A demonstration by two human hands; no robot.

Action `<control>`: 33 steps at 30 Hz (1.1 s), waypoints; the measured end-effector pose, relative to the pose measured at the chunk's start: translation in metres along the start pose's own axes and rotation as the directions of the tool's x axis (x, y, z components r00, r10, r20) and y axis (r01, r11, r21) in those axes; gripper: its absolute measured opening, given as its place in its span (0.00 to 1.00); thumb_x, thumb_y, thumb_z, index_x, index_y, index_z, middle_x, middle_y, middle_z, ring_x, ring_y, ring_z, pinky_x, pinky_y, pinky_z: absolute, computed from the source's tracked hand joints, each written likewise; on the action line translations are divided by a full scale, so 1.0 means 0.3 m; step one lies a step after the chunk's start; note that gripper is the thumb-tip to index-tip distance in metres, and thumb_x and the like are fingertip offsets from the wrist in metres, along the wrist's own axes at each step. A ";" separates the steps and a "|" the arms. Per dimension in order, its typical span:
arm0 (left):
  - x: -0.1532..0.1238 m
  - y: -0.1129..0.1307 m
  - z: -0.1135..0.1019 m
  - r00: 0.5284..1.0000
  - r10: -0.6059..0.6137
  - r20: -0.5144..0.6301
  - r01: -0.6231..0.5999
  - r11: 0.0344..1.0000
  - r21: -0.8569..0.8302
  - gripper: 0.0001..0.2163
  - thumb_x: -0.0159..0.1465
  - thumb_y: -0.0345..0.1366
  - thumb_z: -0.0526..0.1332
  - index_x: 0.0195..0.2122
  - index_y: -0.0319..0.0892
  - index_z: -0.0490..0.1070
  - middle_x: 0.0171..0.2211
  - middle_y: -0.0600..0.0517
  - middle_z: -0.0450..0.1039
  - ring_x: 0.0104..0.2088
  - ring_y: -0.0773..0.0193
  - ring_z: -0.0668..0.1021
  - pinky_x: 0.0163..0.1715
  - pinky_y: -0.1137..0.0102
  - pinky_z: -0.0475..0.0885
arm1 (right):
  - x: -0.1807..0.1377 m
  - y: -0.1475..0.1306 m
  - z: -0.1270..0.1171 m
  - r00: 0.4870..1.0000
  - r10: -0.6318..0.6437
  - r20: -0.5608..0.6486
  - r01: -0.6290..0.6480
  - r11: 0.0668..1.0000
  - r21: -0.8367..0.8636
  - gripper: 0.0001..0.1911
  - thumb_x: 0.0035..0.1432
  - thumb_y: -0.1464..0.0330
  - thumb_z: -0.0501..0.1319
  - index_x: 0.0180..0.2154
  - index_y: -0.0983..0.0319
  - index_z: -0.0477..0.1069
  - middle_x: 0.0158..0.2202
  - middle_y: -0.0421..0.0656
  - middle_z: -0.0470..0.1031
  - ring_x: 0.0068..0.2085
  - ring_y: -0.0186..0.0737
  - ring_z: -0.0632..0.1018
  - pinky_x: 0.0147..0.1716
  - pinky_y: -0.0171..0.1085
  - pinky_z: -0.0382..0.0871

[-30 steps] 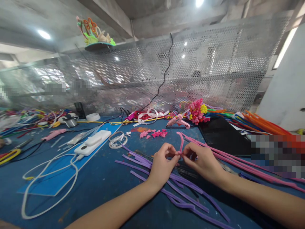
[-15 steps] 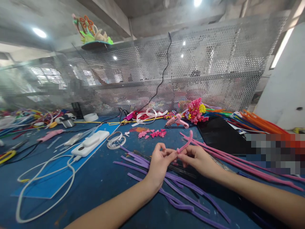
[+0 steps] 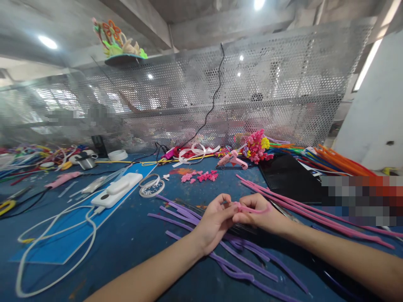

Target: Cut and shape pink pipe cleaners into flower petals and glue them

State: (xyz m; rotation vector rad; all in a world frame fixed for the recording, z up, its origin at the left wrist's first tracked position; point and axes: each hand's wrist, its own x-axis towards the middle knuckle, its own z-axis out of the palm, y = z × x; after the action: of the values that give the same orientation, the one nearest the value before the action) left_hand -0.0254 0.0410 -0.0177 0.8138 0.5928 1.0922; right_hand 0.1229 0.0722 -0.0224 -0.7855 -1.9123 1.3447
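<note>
A pink pipe cleaner (image 3: pixel 256 210) is pinched between both hands above the table, its free end reaching right across the back of my right hand. My left hand (image 3: pixel 218 220) is closed with thumb and forefinger on its left end. Right beside it, my right hand (image 3: pixel 260 216) has its fingers curled round the same piece; the exact grip is partly hidden. Below and around the hands lie several purple pipe cleaners (image 3: pixel 236 274). Long pink pipe cleaners (image 3: pixel 302 205) stretch away to the right. Small pink pipe-cleaner pieces (image 3: pixel 200 176) sit in a heap beyond my hands.
A pink glue gun (image 3: pixel 232 159) and a pink flower bunch (image 3: pixel 258 147) lie at the back. To the left are a white power bank (image 3: pixel 116 191) with a looping cable, a round dish (image 3: pixel 151 188) and yellow-handled scissors (image 3: pixel 8 206). A perforated metal screen (image 3: pixel 176 105) stands behind.
The pink pipe cleaner's free end has swung from pointing up to lying rightward over my right hand. Both hands have shifted slightly and stay together.
</note>
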 end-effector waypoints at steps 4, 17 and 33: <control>0.011 0.015 -0.009 0.994 0.079 -0.071 -0.071 0.991 0.113 0.13 0.54 0.30 0.64 0.29 0.41 0.56 0.27 0.57 0.69 0.24 0.74 0.72 0.27 0.75 0.70 | 0.009 -0.001 -0.002 0.992 -0.035 -0.119 0.038 0.999 0.021 0.17 0.47 0.57 0.62 0.23 0.63 0.61 0.18 0.34 0.60 0.19 0.25 0.59 0.16 0.28 0.50; 0.046 0.034 -0.061 0.944 0.144 -0.295 -0.162 0.986 -0.037 0.12 0.48 0.24 0.66 0.34 0.36 0.69 0.27 0.52 0.72 0.27 0.73 0.75 0.30 0.80 0.71 | 0.011 0.017 -0.016 0.980 -0.155 -0.126 0.152 0.988 -0.037 0.13 0.52 0.63 0.59 0.40 0.60 0.73 0.37 0.43 0.75 0.29 0.34 0.73 0.28 0.33 0.68; 0.040 0.068 -0.051 0.971 0.239 -0.012 -0.213 0.884 0.416 0.19 0.49 0.31 0.66 0.30 0.44 0.51 0.23 0.56 0.74 0.22 0.68 0.75 0.26 0.73 0.67 | -0.001 -0.016 -0.010 0.977 -0.146 0.158 0.167 0.978 -0.127 0.22 0.59 0.57 0.49 0.32 0.63 0.76 0.36 0.44 0.70 0.39 0.38 0.70 0.42 0.37 0.62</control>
State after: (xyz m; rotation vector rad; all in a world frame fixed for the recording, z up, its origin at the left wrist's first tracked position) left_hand -0.0437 0.0612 -0.0102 1.2450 0.8136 1.2276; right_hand 0.1248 0.0723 -0.0171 -0.6003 -2.1552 1.2122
